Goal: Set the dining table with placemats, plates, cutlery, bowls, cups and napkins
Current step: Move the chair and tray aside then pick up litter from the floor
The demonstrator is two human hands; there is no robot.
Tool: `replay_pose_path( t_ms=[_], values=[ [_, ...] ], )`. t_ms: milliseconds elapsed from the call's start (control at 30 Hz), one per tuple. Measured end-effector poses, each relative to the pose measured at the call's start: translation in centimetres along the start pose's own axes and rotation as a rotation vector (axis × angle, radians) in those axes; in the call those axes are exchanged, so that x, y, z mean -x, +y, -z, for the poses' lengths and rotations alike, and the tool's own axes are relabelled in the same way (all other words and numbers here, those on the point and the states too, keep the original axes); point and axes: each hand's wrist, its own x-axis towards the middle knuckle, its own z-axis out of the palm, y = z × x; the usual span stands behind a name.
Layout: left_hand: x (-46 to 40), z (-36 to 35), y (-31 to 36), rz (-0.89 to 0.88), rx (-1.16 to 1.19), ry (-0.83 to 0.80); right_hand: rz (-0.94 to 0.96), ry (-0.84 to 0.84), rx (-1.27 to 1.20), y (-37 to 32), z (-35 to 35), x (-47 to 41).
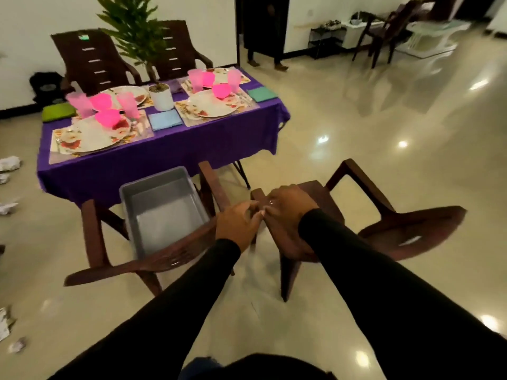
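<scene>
The fingers of the left hand (238, 224) are seen loosely curled, their tips brought against the right hand (289, 215), and nothing is held in them; the right hand's fingers are folded over the armrest of the right chair (384, 223), though how firmly it is gripped cannot be told through the blur. Both hands are kept well apart from the table (153, 157), which is draped in a purple cloth and is seen already laid: four floral plates (211, 104) on placemats (247, 109), pink bowls (107, 117), pink cups (129, 104), cutlery (244, 98) beside the plates, and folded napkins (166, 119) in blue, green and teal. A potted plant (162, 97) is stood at the middle. A grey bin (164, 193), with nothing visible inside, is set on the seat of the left chair (93, 237). The setting is judged complete or nearly so. The plates would likely be stiff and breakable, and are best taken by the rim with thumb above and fingers below. The cups and bowls look like light plastic, easily tipped, and are best gripped round the wall. The napkins are soft and would be pinched at a folded edge so that the fold is kept. Crumpled paper (9, 163) is scattered on the floor at the left.
</scene>
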Motion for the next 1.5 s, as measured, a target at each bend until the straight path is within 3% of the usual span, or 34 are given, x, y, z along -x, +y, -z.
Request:
replay_pose_path(
  t_ms=[200, 333, 667, 800, 1000, 1167, 1300, 1400, 1500],
  values=[
    [-1.7, -11.3, 11.2, -0.092, 0.002, -0.020, -0.116, 0.121, -0.079, 14.5, 4.0, 6.2],
    [-0.8, -18.2, 16.5, -0.138, -0.022, -0.117, -0.156, 0.095, -0.078, 22.2, 3.6, 10.8],
    [-1.6, -29.3, 18.5, -0.001, -0.071, -0.380, -0.259, -0.066, -0.058, 34.9, 0.9, 13.2],
    [-3.7, -31.1, 15.7, 0.154, -0.072, -0.412, -0.259, -0.160, 0.032, 40.0, 1.5, 12.8],
    [-5.3, -31.9, 12.6, 0.426, 0.004, -0.367, -0.186, -0.170, 0.165, 43.8, 2.5, 11.4],
    [-5.5, -31.3, 13.9, 0.393, 0.031, -0.478, -0.049, 0.066, 0.165, 45.0, 0.8, 10.7],
    [-4.6, -30.7, 15.3, 0.386, 0.086, -0.674, -0.037, 0.036, 0.211, 46.1, 0.6, 9.9],
    [-4.1, -30.8, 16.5, 0.351, -0.022, -0.829, 0.000, 0.048, 0.214, 46.9, 0.6, 8.9],
    [-4.4, -30.8, 17.5, 0.322, -0.165, -0.868, 0.025, 0.065, 0.208, 47.2, 0.8, 8.4]
  ],
)
